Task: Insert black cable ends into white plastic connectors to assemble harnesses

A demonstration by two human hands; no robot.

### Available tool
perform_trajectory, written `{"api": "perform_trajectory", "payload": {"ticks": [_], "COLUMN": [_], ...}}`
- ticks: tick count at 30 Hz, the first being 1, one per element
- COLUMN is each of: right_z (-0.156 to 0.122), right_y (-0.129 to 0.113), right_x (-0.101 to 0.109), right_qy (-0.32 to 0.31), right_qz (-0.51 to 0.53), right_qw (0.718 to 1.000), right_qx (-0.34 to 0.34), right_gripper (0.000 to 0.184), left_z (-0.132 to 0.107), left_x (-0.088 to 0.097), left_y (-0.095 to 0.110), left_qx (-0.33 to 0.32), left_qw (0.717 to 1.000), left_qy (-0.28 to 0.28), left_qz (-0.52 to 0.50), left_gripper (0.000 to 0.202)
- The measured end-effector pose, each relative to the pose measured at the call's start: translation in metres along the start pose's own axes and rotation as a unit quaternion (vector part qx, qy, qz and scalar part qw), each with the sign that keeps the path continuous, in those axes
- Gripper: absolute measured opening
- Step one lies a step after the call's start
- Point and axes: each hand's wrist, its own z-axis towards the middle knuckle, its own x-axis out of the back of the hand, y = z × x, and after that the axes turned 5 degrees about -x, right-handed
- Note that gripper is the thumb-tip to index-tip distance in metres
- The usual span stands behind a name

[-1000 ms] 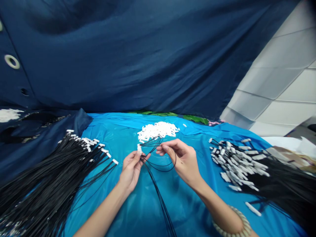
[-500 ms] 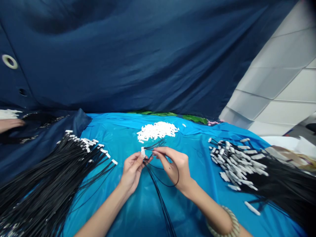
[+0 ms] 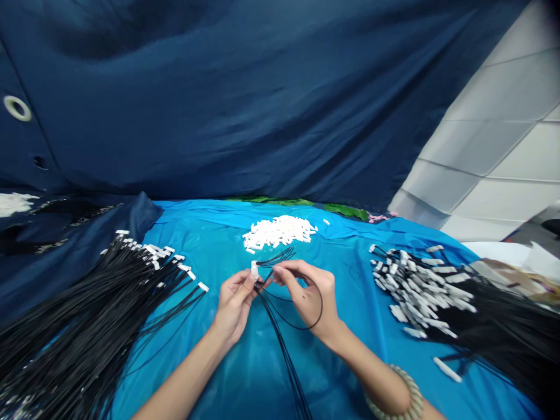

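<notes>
Left-hand grip [image 3: 234, 306] pinches white connector [image 3: 254, 269]; right-hand grip [image 3: 306, 294] holds black wires [image 3: 280, 326].

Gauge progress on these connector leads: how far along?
Looks done: the black leads fanned out at left and the connector-tipped heap at right, though I can't tell which heap is finished. In hand: the left hand pinches a white connector on a few black wires, with the right hand gripping those wires beside it. Remaining: the pile of loose white connectors at the back.

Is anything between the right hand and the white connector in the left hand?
Only a short stretch of black wires, running from the white connector to the right hand; nothing else stands between them.
</notes>
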Motion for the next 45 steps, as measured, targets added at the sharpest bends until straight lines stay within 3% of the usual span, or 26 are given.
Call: {"api": "perform_trajectory", "payload": {"ticks": [12, 17, 35, 43, 45], "right_z": [-0.0002, -0.0010, -0.0065, -0.0059, -0.0047], "right_y": [0.0015, 0.0014, 0.0031, 0.0077, 0.0068], "right_x": [-0.0052, -0.0063, -0.0045, -0.0027, -0.0001], "right_qy": [-0.003, 0.006, 0.075, 0.073, 0.040], "right_qz": [0.103, 0.092, -0.095, -0.151, -0.127], "right_qw": [0.990, 0.991, 0.991, 0.973, 0.979], "right_qx": [-0.097, -0.100, 0.065, 0.157, 0.153], "right_gripper": [0.009, 0.009, 0.010, 0.006, 0.006], "left_z": [-0.0010, -0.0007, -0.0074, -0.0090, -0.0090], "left_x": [0.0033, 0.0050, -0.0034, -0.0028, -0.0016], "left_y": [-0.0026, -0.0043, 0.0004, 0.0005, 0.0002], "left_qx": [-0.010, -0.016, -0.068, -0.035, -0.030], "left_qw": [0.999, 0.998, 0.991, 0.994, 0.994], "left_qy": [0.005, -0.007, -0.052, -0.051, -0.057], "left_qz": [0.049, 0.058, 0.098, 0.094, 0.093], "left_gripper": [0.014, 0.013, 0.008, 0.008, 0.009]}}
